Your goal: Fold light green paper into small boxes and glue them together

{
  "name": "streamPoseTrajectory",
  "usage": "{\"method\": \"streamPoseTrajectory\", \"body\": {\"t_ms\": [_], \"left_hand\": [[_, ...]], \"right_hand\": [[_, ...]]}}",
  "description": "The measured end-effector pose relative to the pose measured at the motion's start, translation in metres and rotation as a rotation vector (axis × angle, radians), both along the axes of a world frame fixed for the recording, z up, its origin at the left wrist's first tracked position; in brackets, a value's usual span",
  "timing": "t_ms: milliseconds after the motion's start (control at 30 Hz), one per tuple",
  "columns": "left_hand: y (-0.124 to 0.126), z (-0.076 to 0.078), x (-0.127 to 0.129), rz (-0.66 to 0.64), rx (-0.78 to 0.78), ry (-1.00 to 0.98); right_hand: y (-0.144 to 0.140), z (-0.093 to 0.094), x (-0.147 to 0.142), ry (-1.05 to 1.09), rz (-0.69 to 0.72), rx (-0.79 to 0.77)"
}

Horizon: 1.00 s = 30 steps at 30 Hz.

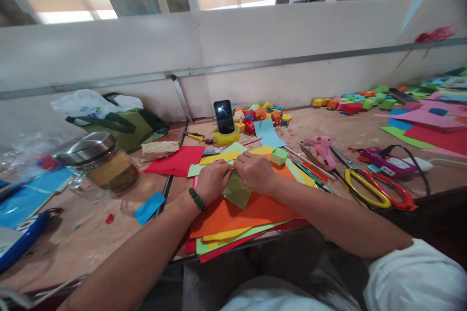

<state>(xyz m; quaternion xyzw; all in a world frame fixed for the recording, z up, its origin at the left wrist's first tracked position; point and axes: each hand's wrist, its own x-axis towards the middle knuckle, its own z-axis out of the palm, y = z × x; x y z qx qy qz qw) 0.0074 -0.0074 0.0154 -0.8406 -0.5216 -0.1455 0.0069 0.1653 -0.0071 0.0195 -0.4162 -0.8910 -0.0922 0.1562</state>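
table [91, 233]: messy | paper pile [248, 214]: near the edge, could slide off if I push | green sheet [237, 192]: on the pile, may fold crooked | my left hand [212, 181] and right hand [255, 172]: both pinch it

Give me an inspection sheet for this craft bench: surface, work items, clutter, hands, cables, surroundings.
Surface: brown bench, scuffed and stained.
Work items: green paper sheet being folded atop stack of coloured paper; small green paper box beside it.
Clutter: glass jar, pink glue gun, scissors, phone on tape roll, folded paper blocks.
Hands: left hand and right hand both pinching the sheet.
Cables: black cable by purple device.
Surroundings: white partition wall, windows above.
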Motion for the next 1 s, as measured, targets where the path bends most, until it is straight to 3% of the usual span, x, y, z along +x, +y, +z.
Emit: {"method": "streamPoseTrajectory", "body": {"t_ms": [167, 267, 400, 567, 667, 833, 1000], "left_hand": [[0.008, -0.008, -0.007, -0.010, 0.113, -0.329], [0.013, -0.011, -0.010, -0.008, 0.194, -0.484], [0.011, -0.009, -0.009, 0.012, 0.186, -0.466], [0.004, -0.007, -0.005, 0.044, 0.121, -0.321], [0.002, -0.006, -0.004, 0.080, 0.104, -0.270], [0.006, -0.006, -0.005, 0.152, 0.073, -0.359], [0.009, -0.013, -0.006, 0.032, 0.078, -0.380]], "right_hand": [[0.006, -0.008, 0.003, 0.401, 0.084, -0.033], [0.007, -0.010, 0.003, 0.550, 0.096, -0.147], [0.002, -0.005, 0.000, 0.494, 0.019, -0.252], [-0.004, -0.001, -0.001, 0.286, 0.023, -0.072], [-0.002, -0.002, 0.002, 0.288, 0.037, -0.013], [0.007, 0.000, 0.008, 0.307, -0.139, -0.117], [0.015, 0.001, 0.014, 0.174, -0.070, -0.114]]}}
